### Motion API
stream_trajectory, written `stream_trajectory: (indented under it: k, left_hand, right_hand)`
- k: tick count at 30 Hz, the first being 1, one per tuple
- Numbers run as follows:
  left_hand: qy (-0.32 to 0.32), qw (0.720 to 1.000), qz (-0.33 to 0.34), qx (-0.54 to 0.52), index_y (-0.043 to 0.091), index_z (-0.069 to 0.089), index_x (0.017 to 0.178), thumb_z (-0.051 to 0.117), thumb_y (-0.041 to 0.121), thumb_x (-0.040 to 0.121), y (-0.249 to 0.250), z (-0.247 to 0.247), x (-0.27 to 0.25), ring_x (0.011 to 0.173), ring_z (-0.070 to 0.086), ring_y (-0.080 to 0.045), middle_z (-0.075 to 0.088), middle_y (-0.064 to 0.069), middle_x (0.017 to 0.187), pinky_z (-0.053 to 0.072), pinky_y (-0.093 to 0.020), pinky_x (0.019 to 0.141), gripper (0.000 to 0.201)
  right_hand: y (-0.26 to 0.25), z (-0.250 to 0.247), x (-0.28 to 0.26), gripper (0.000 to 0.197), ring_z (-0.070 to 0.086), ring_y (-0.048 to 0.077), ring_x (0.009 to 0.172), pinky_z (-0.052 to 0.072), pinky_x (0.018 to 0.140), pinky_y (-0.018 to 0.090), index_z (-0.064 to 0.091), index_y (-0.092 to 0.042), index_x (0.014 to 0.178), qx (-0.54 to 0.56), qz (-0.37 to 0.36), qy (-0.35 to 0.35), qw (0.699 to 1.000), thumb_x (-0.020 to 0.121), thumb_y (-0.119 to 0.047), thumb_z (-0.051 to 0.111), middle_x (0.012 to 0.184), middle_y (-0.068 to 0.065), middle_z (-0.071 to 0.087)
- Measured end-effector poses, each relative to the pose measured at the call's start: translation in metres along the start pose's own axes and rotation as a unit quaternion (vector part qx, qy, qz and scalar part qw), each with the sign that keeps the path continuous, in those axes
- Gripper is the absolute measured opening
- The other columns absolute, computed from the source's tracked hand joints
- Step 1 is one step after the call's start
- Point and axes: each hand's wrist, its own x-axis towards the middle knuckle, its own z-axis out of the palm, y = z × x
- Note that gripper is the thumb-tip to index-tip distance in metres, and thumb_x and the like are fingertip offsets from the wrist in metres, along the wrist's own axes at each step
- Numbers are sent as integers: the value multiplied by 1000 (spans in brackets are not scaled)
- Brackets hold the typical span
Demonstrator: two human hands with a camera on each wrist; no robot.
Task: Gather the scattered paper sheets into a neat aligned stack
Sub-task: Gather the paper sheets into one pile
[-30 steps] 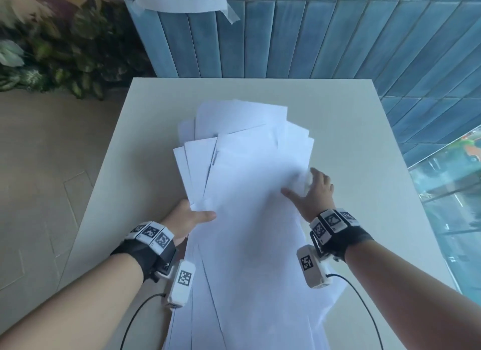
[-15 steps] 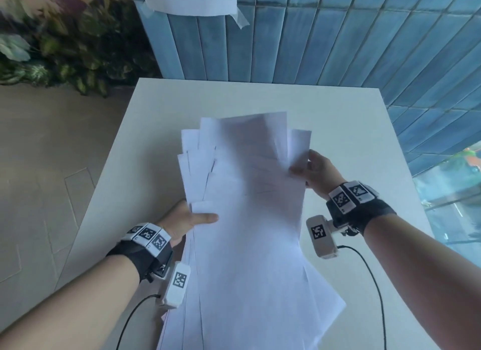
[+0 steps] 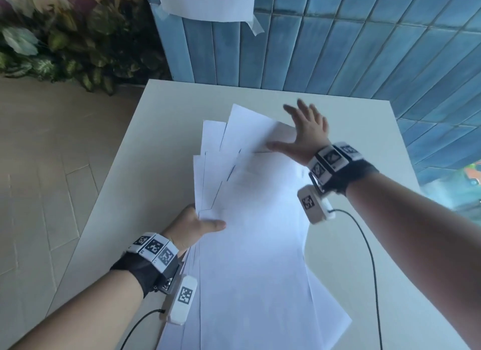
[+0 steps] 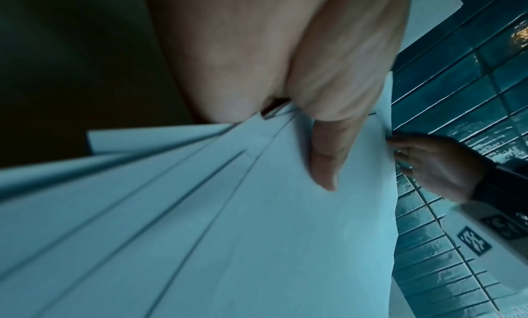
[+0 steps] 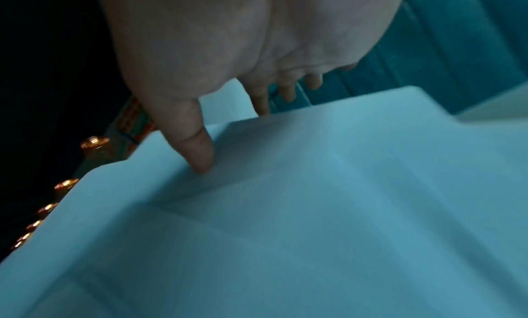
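Observation:
Several white paper sheets lie fanned and overlapping in a loose pile on the white table. My left hand pinches the pile's left edge, thumb on top and fingers hidden beneath; the left wrist view shows the thumb pressed on the top sheets. My right hand is spread with straight fingers at the pile's far right corner. Its thumb touches the top sheet in the right wrist view, while the fingers reach past the far edge.
A blue tiled wall rises behind the table, with a paper sheet taped to it. Leafy plants stand at the back left above a tiled floor. Cables trail from both wrist units.
My right hand let go of the pile's right edge, moved to the far corner and spread its fingers. The sheets have drawn closer together. The left hand keeps its pinch.

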Motion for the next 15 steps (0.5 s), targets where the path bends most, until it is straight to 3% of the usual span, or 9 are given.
stream_trajectory:
  k: [1,3,5,6,8,11,15]
  left_hand:
    - [-1,1000,2,4,14,68,111,81,13,75,1,-1,-1,103,68,-7,74,3,108,47,-24,91,38]
    - [-8,1000,1,9,13,69,110,79,9,78,2,-2,-2,102,68,-6,75,4,108,47,-20,88,34]
    - [-22,1000,-7,-8,13,69,112,77,5,79,2,-4,-1,104,69,-10,74,1,110,49,-23,89,35]
    - [-27,999,-10,-22,12,68,113,77,2,78,1,-5,-1,105,69,-13,74,-2,112,51,-25,90,37]
    - [-20,999,-13,-46,11,68,113,81,2,72,-2,-8,2,106,69,-18,73,-5,112,53,-27,88,44]
    - [-9,999,-22,-48,10,68,113,81,11,63,-7,-9,9,107,69,-22,74,-6,111,54,-33,92,51]
    - [-26,998,-43,-23,14,66,117,85,21,58,-10,-6,18,109,68,-19,73,-2,114,48,-44,103,62]
  right_hand:
    - [-12,-3,9,87,12,23,145,7,118,46,29,-30,145,-13,-22,-12,1000,71,-55,68,158,-3,16]
    - [-29,-6,20,78,33,22,137,26,111,40,39,-30,139,9,-27,-83,996,71,-52,70,149,-2,37]
    - [-39,-4,22,60,55,24,114,44,93,34,54,-24,120,56,4,-163,985,69,-48,73,122,0,60]
    - [-41,-1,19,54,58,24,106,47,88,34,57,-21,113,61,6,-184,981,69,-46,74,112,0,63]
    - [-39,9,11,53,57,25,108,46,89,34,56,-19,116,48,-3,-204,978,71,-41,75,114,1,63]
    - [-30,23,0,68,49,24,123,38,95,31,41,-20,137,25,2,-214,976,78,-28,72,135,3,52]
    - [-12,39,-4,51,57,24,101,44,78,29,47,-20,129,1,-17,-209,978,81,-17,64,124,5,60]
